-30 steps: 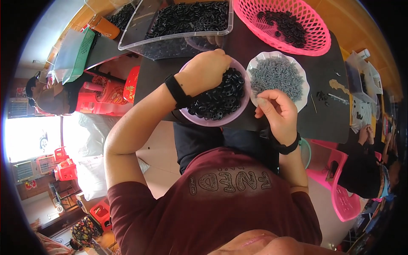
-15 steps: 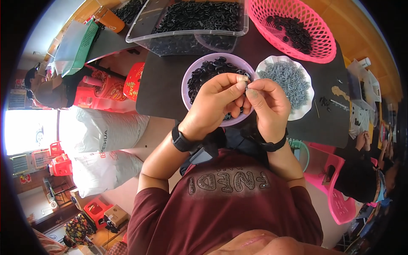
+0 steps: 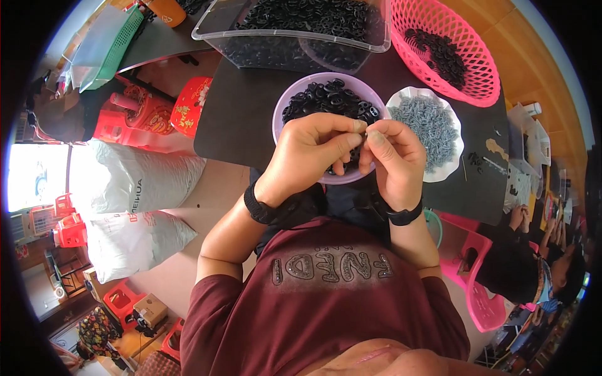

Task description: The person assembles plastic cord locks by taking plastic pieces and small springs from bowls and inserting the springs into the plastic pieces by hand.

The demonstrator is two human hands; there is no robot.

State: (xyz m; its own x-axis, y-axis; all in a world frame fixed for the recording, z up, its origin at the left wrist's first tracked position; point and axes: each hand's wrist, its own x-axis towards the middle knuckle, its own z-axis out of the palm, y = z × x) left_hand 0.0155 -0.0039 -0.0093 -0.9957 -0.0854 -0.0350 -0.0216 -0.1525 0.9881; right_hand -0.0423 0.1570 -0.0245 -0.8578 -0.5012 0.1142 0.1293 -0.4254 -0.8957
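My left hand and my right hand meet fingertip to fingertip over the near side of a purple bowl. Each is closed in a pinch of thumb and forefinger; whatever sits between them is too small and covered to name. Glossy black oval pieces with holes fill the bowl below. Just right of it, beside my right hand, a white scalloped dish holds a heap of small grey-blue translucent pieces.
Behind the bowl stands a clear plastic tub of black pieces. A pink woven basket is at the far right. White sacks and a red stool stand left of the table. A person sits at right near a pink chair.
The view has shifted slightly. My hands stay pinched together over the bowl, and the small dark piece visible between my fingers before no longer shows clearly.
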